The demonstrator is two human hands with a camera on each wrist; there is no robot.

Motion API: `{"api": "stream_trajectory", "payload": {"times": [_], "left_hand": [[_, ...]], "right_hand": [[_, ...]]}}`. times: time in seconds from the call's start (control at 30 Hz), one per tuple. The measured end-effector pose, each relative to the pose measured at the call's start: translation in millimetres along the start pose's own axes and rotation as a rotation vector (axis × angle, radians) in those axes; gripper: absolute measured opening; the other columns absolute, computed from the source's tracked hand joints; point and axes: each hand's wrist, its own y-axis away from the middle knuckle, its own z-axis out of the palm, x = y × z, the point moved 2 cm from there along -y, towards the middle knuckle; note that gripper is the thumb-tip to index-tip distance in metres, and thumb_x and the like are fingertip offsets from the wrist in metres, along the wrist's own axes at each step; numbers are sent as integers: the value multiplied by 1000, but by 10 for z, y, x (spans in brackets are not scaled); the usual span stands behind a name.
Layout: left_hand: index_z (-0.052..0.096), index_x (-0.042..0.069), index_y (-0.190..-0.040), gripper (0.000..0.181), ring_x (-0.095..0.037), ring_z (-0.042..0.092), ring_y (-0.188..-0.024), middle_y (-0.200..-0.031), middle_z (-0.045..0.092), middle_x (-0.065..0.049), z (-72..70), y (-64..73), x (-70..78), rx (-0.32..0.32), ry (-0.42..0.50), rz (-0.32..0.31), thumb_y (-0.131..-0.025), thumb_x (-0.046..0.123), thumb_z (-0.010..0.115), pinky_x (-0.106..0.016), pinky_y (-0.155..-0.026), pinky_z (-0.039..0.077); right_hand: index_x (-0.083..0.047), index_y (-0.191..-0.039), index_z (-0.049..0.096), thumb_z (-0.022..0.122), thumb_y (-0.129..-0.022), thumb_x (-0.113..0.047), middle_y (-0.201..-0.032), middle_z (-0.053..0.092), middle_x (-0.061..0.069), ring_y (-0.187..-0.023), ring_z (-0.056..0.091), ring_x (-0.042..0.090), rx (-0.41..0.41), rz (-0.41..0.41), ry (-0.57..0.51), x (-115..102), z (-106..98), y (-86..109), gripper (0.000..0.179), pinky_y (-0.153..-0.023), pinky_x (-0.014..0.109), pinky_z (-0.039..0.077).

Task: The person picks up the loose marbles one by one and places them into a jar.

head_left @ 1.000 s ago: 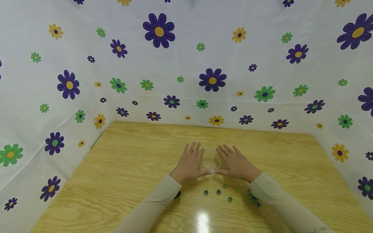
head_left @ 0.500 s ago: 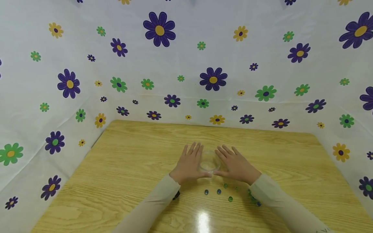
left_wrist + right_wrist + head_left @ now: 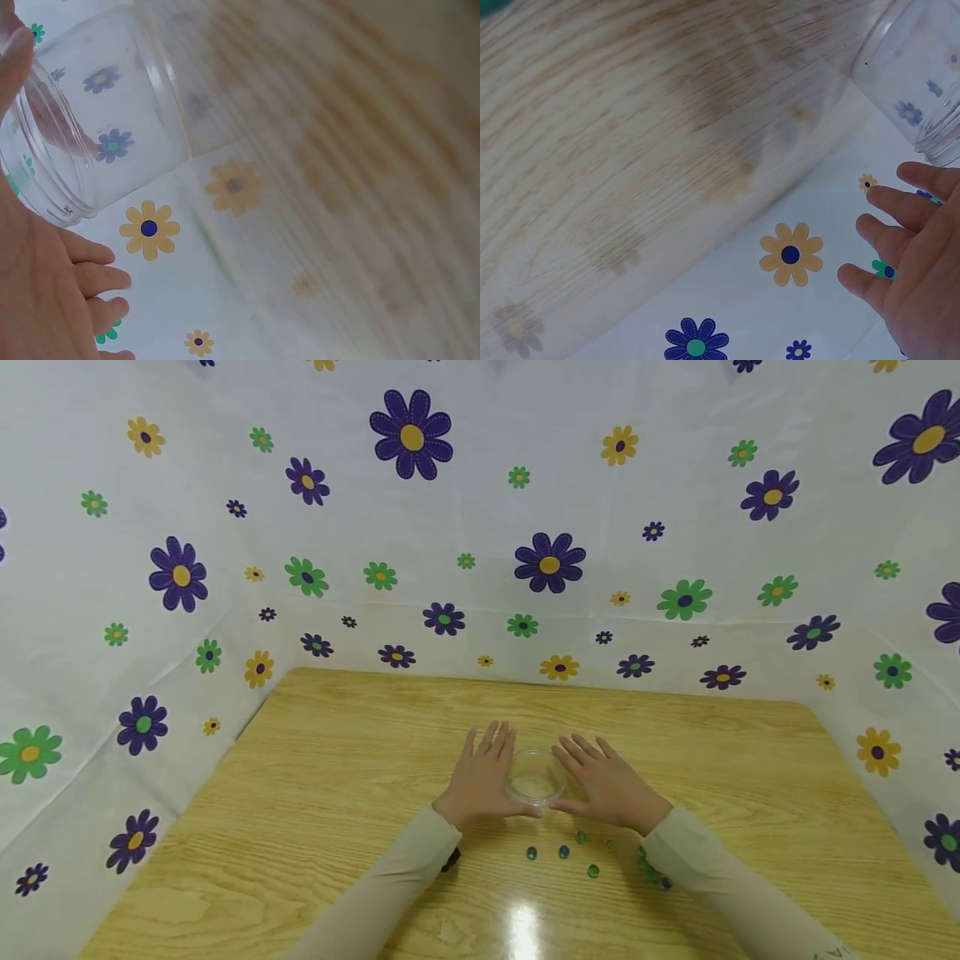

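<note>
A clear jar (image 3: 535,777) with a threaded rim stands upright on the table between my two hands. On its left, my left hand (image 3: 478,781) is spread with straight fingers, its thumb reaching across the near side. My right hand (image 3: 611,787) lies on the other side with fingers extended and thumb pointing inward. The left wrist view has the jar (image 3: 120,112) just past the palm (image 3: 37,285). From the right wrist, the jar (image 3: 900,82) appears beyond the fingertips. Whether either hand touches the jar I cannot tell.
Loose glass beads, blue (image 3: 564,852) and green (image 3: 593,871), lie on the wooden table (image 3: 337,793) nearer me. A cluster of beads (image 3: 649,870) is partly hidden by my right sleeve (image 3: 697,852). A small black object (image 3: 451,860) shows beside the left cuff. Flowered cloth (image 3: 465,510) surrounds the table.
My left hand has shifted slightly to the left, and the jar sits a little further left too. The right hand has barely moved. The beads lie as before.
</note>
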Motion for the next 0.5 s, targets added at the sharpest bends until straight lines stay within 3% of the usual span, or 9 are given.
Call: {"api": "stream_trajectory", "payload": {"times": [0.5], "left_hand": [[21, 1, -149, 124, -28, 14, -147, -156, 20, -15, 5, -13, -6, -3, -38, -11, -65, 87, 49, -51, -118, 12]], "right_hand": [[-3, -145, 35, 50, -88, -58, -150, 34, 17, -140, 30, 35, -16, 13, -7, -9, -3, 6, 80, -112, 58, 24]]}}
